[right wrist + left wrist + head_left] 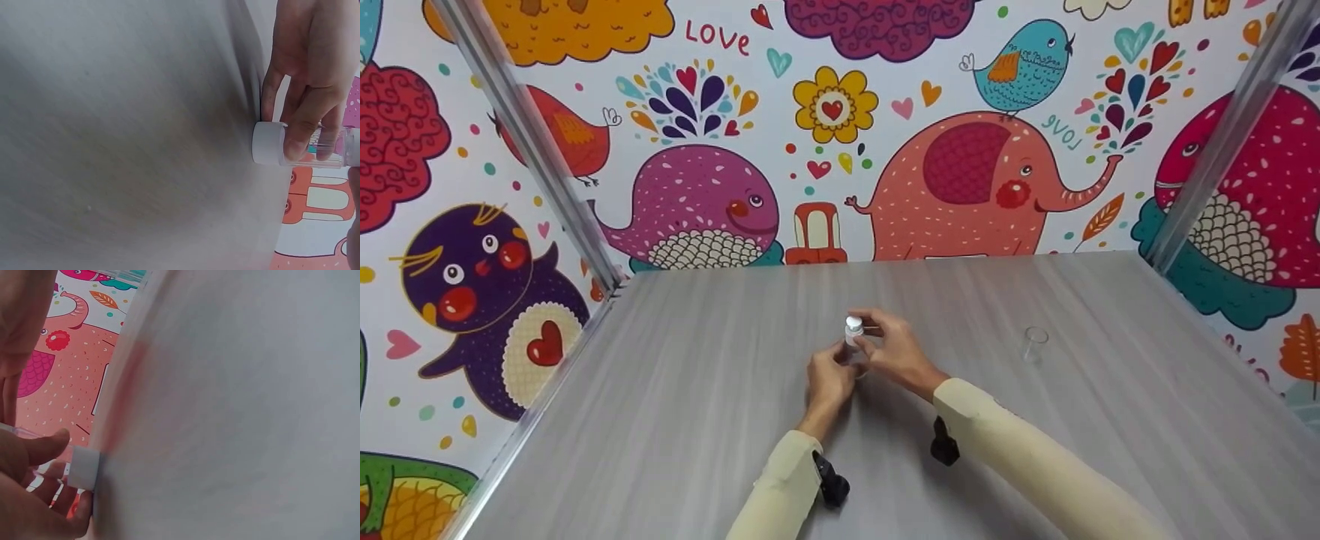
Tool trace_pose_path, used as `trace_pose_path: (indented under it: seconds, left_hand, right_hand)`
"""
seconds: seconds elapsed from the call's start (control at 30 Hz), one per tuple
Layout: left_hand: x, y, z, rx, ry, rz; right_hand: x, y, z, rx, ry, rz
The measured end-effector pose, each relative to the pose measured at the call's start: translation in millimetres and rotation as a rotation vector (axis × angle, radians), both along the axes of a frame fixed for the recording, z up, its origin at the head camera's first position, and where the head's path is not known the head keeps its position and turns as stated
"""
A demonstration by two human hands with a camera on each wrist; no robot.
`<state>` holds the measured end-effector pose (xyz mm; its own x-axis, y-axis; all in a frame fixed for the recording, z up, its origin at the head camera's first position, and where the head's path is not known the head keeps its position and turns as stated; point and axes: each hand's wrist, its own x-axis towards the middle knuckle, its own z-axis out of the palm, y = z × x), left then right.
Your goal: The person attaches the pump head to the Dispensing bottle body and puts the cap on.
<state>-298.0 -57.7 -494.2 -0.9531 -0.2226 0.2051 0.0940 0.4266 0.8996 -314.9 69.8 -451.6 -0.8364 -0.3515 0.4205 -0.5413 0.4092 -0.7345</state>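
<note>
In the head view a small clear bottle with a white cap stands upright between both hands. The left hand grips its lower part. Around the capped top the right hand has its thumb and fingers. In the right wrist view, the clear wall shows between the left hand's fingers, with a white end piece down at the tabletop; the upper cap is cut off by the frame edge. The left wrist view shows the white end piece beside the left hand's fingers.
A small clear glass vessel stands apart on the tabletop, to the right of the hands. Behind the table rises a wall printed with cartoon animals. Metal posts stand at the table's back corners.
</note>
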Motion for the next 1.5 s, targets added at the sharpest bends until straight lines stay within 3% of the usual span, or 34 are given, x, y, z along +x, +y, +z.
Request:
trace_pose_path:
  seconds: [0.4,0.67,1.23,1.5]
  left_hand:
    - [0.7,0.4,2.2,-0.012,-0.017,0.014]
    - [-0.9,0.8,-0.8,0.002,-0.013,-0.003]
    - [-1.3,1.2,-0.3,-0.006,0.03,-0.003]
    - [-0.9,0.9,-0.4,-0.03,0.012,0.012]
  right_hand:
    - [0.8,0.3,-0.9,-0.058,0.01,0.006]
    - [-0.9,0.0,2.3,-0.046,-0.005,-0.009]
    - [0.1,-1.4,0.4,-0.037,0.059,-0.016]
    - [0.3,-2.4,2.8,-0.012,0.062,-0.021]
